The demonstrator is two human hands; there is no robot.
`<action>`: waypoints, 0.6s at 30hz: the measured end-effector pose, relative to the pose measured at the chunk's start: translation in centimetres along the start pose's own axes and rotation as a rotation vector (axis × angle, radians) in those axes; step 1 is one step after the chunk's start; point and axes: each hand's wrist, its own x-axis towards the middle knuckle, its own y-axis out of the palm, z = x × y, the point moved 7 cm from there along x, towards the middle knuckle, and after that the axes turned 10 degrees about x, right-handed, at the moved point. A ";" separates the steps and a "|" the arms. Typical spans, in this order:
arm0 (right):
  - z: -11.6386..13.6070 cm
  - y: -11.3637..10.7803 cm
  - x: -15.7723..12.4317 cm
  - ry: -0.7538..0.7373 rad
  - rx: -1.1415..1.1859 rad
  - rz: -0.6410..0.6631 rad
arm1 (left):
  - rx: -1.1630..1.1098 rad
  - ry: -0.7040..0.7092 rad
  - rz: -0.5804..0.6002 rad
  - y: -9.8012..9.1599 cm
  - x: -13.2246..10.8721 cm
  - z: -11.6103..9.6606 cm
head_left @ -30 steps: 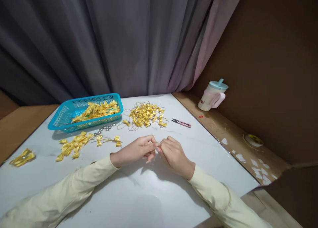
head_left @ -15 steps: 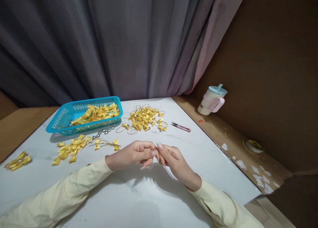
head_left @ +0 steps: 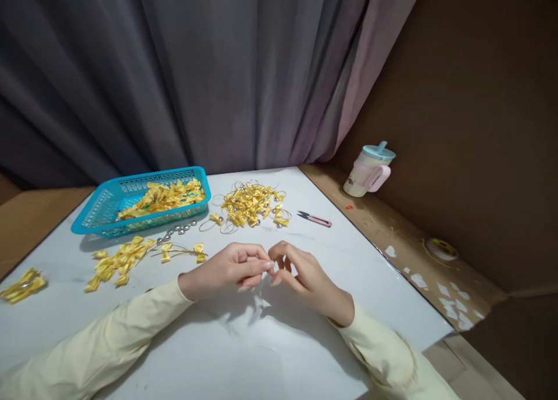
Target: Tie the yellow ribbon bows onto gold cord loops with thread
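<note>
My left hand (head_left: 231,269) and my right hand (head_left: 303,275) meet just above the white table (head_left: 226,347), fingertips almost touching. Both are curled in a pinch; whatever is between the fingers is too small to make out. Beyond them a tangled heap of yellow bows with thin loops and small silver bells (head_left: 250,202) lies on the table. Left of my left hand is a loose row of yellow bows (head_left: 126,257) and a short string of silver bells (head_left: 178,230).
A blue plastic basket (head_left: 98,214) holds more yellow bows at the back left. Pink thread snips (head_left: 314,218) lie right of the heap. A pastel sippy cup (head_left: 369,170) and a tape roll (head_left: 440,247) sit on the brown side ledge. Another small bow pile (head_left: 20,285) lies far left.
My hands have stayed together at the table's middle; the right hand's fingers have curled further and its wrist has turned slightly. The camera has shifted a little.
</note>
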 end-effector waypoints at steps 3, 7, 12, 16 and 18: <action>0.6 0.4 -0.1 -0.111 -0.046 -0.022 | 0.026 0.012 0.022 0.2 -0.1 -0.2; 1.0 0.4 -0.3 -0.156 -0.065 -0.114 | 0.052 0.030 0.021 0.3 -0.2 -0.2; 1.2 0.3 -0.3 -0.087 -0.022 -0.145 | 0.134 0.050 0.016 0.3 -0.4 -0.5; 0.8 0.5 -0.3 0.010 0.044 -0.129 | 0.295 0.092 0.014 0.2 -0.7 -1.4; 0.4 0.7 -0.4 0.062 0.080 -0.125 | 0.380 0.123 0.011 0.2 -0.8 -1.7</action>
